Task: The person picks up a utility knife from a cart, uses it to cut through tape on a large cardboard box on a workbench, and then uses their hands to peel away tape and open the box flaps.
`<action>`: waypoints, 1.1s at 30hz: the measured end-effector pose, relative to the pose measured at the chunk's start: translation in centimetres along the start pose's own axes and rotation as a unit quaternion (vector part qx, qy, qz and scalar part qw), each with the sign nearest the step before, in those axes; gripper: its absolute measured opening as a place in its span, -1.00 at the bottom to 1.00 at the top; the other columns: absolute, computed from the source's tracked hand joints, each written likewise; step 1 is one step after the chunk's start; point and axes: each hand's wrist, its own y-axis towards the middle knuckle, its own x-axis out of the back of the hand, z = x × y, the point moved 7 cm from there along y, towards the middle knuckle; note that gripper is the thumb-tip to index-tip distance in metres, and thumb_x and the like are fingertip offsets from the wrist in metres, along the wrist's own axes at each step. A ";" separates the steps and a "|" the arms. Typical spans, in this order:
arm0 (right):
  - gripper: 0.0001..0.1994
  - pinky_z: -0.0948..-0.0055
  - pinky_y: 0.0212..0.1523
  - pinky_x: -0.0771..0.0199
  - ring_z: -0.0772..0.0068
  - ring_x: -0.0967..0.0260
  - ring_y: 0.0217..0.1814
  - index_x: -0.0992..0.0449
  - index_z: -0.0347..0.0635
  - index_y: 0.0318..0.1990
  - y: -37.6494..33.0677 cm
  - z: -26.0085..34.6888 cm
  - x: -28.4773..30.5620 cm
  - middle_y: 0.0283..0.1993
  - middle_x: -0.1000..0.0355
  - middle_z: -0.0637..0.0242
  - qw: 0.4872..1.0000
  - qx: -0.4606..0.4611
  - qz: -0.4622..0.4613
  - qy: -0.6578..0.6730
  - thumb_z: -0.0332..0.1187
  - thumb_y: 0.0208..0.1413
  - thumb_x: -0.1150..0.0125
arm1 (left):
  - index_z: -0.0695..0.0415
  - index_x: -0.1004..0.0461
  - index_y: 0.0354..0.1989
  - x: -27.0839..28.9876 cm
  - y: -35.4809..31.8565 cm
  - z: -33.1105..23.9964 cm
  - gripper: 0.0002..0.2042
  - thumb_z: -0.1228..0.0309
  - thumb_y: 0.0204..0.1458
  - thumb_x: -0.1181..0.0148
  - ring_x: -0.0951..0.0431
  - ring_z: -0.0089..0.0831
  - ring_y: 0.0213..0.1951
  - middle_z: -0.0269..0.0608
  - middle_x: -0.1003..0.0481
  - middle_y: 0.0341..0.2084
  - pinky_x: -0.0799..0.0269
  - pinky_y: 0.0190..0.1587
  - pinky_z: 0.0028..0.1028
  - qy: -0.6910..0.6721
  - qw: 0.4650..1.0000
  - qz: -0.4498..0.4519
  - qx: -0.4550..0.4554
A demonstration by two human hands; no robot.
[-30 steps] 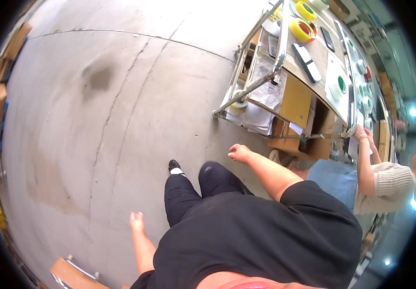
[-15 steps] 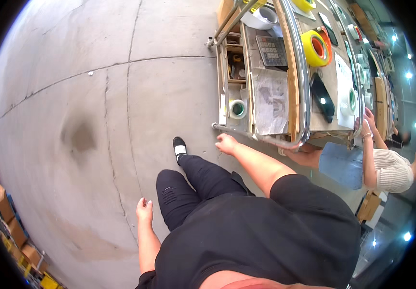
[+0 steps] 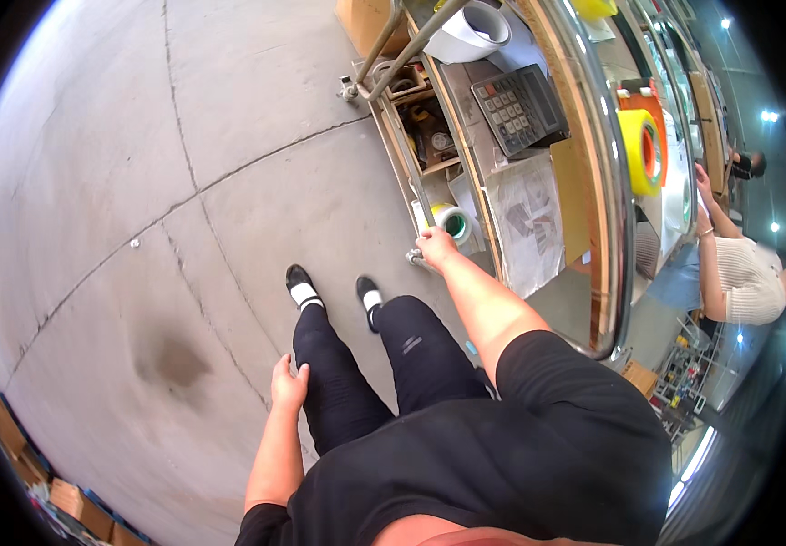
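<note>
My right hand (image 3: 436, 247) reaches out to the near corner of a metal-framed workbench (image 3: 608, 227). It sits right beside a white tape roll with a green core (image 3: 454, 222) on the low shelf. Its fingers are curled, and whether they grip anything is hidden. My left hand (image 3: 288, 382) hangs loose against my black trouser leg and holds nothing. My black shoes (image 3: 302, 287) stand on the concrete floor just short of the bench.
The bench carries a grey calculator (image 3: 516, 109), printed sheets (image 3: 529, 223), a big yellow tape roll (image 3: 643, 150) and a white roll (image 3: 470, 32). Another person in a pale top (image 3: 748, 273) works at its far side. Cardboard boxes (image 3: 74, 505) lie at lower left.
I have stepped closer to the bench, which now looms larger. My right hand moved forward from mid-air to the shelf corner by the green-cored roll. My left hand stays at my thigh.
</note>
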 end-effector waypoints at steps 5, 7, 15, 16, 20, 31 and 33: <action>-0.63 0.26 0.11 -0.50 0.13 -0.53 0.09 -0.56 -0.12 0.03 9.3 1.3 1.9 0.00 -0.58 0.11 0.984 -0.029 -0.166 0.051 -0.19 0.10 -0.23 | 0.32 -0.31 0.24 -3.2 3.6 -5.8 -0.31 0.19 -0.02 -0.37 -0.30 0.07 0.29 0.18 -0.34 0.24 -0.22 0.34 -0.13 0.110 0.984 -0.007 -0.138; -0.67 0.24 0.09 -0.51 0.12 -0.54 0.05 -0.57 -0.11 -0.01 13.3 1.9 2.5 -0.05 -0.60 0.13 0.971 -0.021 -0.224 0.075 -0.23 0.10 -0.19 | 0.29 -0.34 0.20 -4.4 4.2 -7.7 -0.33 0.19 -0.06 -0.38 -0.30 0.09 0.27 0.13 -0.33 0.24 -0.23 0.33 -0.09 0.174 0.972 -0.028 -0.157; -0.63 0.18 0.13 -0.52 0.08 -0.53 0.08 -0.58 -0.15 0.05 28.6 2.8 5.9 -0.01 -0.59 0.09 0.936 -0.014 -0.319 0.149 -0.21 0.11 -0.28 | 0.23 -0.34 0.18 -5.1 5.4 -11.3 -0.33 0.21 -0.13 -0.37 -0.24 0.19 0.26 0.09 -0.31 0.23 -0.18 0.28 0.05 0.230 0.958 -0.034 -0.168; -0.63 0.18 0.13 -0.52 0.08 -0.53 0.08 -0.58 -0.15 0.05 30.0 2.5 6.4 -0.01 -0.59 0.09 0.935 -0.018 -0.322 0.151 -0.21 0.11 -0.28 | 0.23 -0.34 0.18 -5.0 5.7 -12.2 -0.33 0.21 -0.13 -0.37 -0.24 0.19 0.26 0.09 -0.31 0.23 -0.18 0.28 0.05 0.232 0.957 -0.031 -0.172; -0.34 0.16 0.35 -0.33 0.02 -0.30 0.38 -0.35 -0.18 0.33 33.7 5.5 5.2 0.31 -0.35 -0.09 0.978 -0.074 -0.187 0.054 -0.11 0.10 -0.35 | 0.23 -0.30 0.21 -4.7 7.3 -13.3 -0.32 0.25 -0.12 -0.38 -0.23 0.16 0.28 0.11 -0.28 0.25 -0.16 0.31 0.01 0.248 0.956 -0.019 -0.153; -0.70 0.22 -0.02 -0.52 0.16 -0.51 -0.03 -0.53 -0.27 0.02 33.5 3.5 3.4 -0.08 -0.57 0.11 0.881 -0.047 -0.250 0.399 -0.24 0.30 -0.11 | 0.17 -0.35 0.21 -4.0 7.7 -12.9 -0.33 0.15 -0.10 -0.35 -0.21 0.08 0.31 -0.01 -0.29 0.27 -0.17 0.30 -0.01 0.236 0.963 -0.011 -0.132; -0.75 0.34 -0.13 -0.53 0.28 -0.53 -0.14 -0.52 -0.31 -0.03 29.1 5.6 2.9 -0.17 -0.58 0.13 0.707 -0.007 -0.159 0.690 -0.30 0.35 -0.04 | 0.16 -0.38 0.18 -3.9 7.1 -12.8 -0.35 0.14 -0.10 -0.35 -0.24 0.02 0.30 -0.05 -0.31 0.26 -0.19 0.29 -0.03 0.229 0.963 -0.008 -0.145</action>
